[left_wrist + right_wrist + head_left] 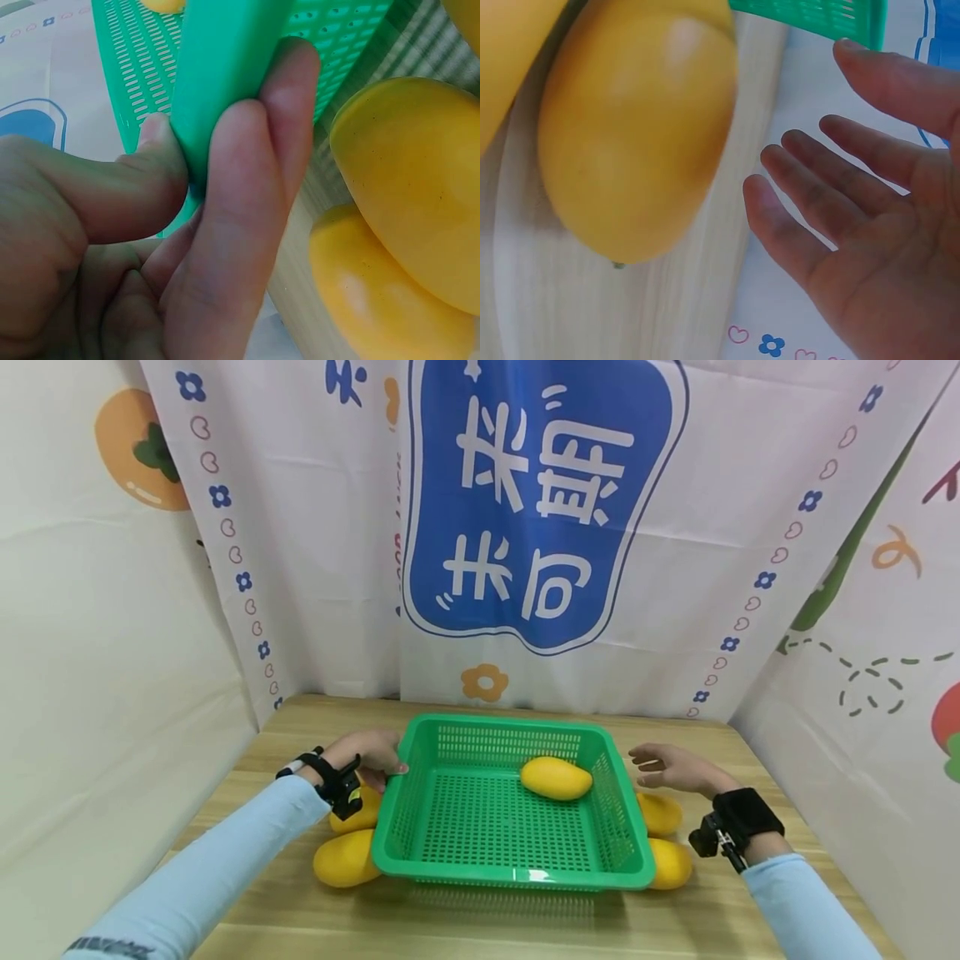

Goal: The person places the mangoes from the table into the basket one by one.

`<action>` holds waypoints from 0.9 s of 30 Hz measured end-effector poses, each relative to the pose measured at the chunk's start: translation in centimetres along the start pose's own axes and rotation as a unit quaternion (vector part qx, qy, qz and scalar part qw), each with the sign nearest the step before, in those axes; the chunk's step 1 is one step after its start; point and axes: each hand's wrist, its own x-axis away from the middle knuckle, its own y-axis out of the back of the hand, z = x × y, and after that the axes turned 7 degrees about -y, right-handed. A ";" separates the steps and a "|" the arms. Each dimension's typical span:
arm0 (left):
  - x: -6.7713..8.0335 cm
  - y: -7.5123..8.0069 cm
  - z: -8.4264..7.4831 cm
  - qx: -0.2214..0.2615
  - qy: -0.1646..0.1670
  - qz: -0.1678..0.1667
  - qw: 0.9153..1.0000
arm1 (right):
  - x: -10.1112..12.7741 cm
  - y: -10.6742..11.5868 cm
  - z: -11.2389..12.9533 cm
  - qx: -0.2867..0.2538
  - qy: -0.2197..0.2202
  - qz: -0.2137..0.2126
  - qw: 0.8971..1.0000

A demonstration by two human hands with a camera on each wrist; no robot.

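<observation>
A green plastic basket (517, 875) with slotted walls stands on the table, one yellow mango (557, 778) lying in its right half. My left hand (375, 753) grips the left rim; in the left wrist view the thumb lies on one side of the rim (217, 75) and fingers on the other. Just outside the right rim, my right hand (678, 768) hovers with fingers spread and holds nothing. The right wrist view has a mango (637, 135) beside its fingertips, apart from them. Two mangoes lie left of the basket, the nearer one (343, 860) partly under its rim.
Two more mangoes, the front one (670, 864) and another behind it (660, 814), lie against the basket's right side. A printed white curtain (337, 568) closes off the back of the wooden table (300, 927), and white sheets flank both sides.
</observation>
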 end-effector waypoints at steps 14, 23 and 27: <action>0.0 0.1 0.0 0.002 0.006 -0.002 1.000 | 0.7 -0.7 -1.5 -0.007 -0.011 0.040 0.999; 0.0 0.0 0.0 -0.004 0.005 -0.002 1.000 | 0.7 -1.0 -2.2 0.017 -0.035 0.053 0.998; 0.0 0.0 -0.1 -0.001 0.005 -0.003 1.000 | 0.9 -1.1 -2.1 0.035 -0.037 0.057 0.997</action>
